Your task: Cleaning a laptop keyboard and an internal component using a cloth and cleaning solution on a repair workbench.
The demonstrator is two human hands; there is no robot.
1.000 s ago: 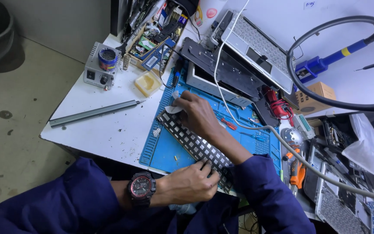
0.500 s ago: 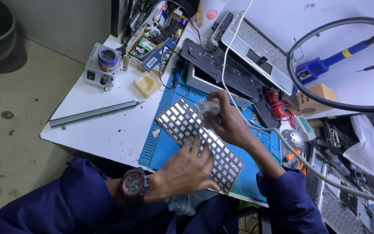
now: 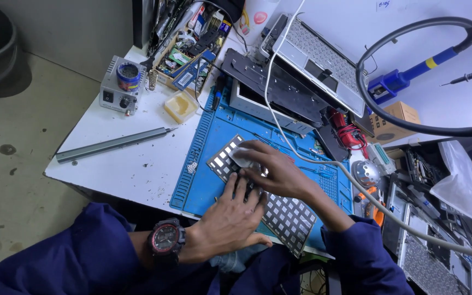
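We see both hands at the lower centre of the frame, over a perforated metal keyboard plate (image 3: 288,216) that lies slantwise on the blue work mat (image 3: 214,136) near the front edge of the white desk (image 3: 121,164). The left hand (image 3: 230,218), with a dark wristwatch (image 3: 165,240) on its wrist, lies flat on the plate with fingers spread and loose, pressing rather than gripping. The right hand (image 3: 274,169) is curled over the plate's upper end, its fingers closed on a small whitish piece (image 3: 240,157); we cannot tell what that piece is. A white cable (image 3: 271,109) runs down the mat just beside the right hand.

Toward the upper left of the frame stand a small grey box unit (image 3: 116,90) with a blue-capped jar on top and a yellowish square tray (image 3: 180,105); below them a long grey metal strip (image 3: 110,145) lies on the bare desk. In the upper middle an opened laptop chassis (image 3: 277,93) lies beyond the mat, and a blue-handled tool (image 3: 405,76) sits at the upper right
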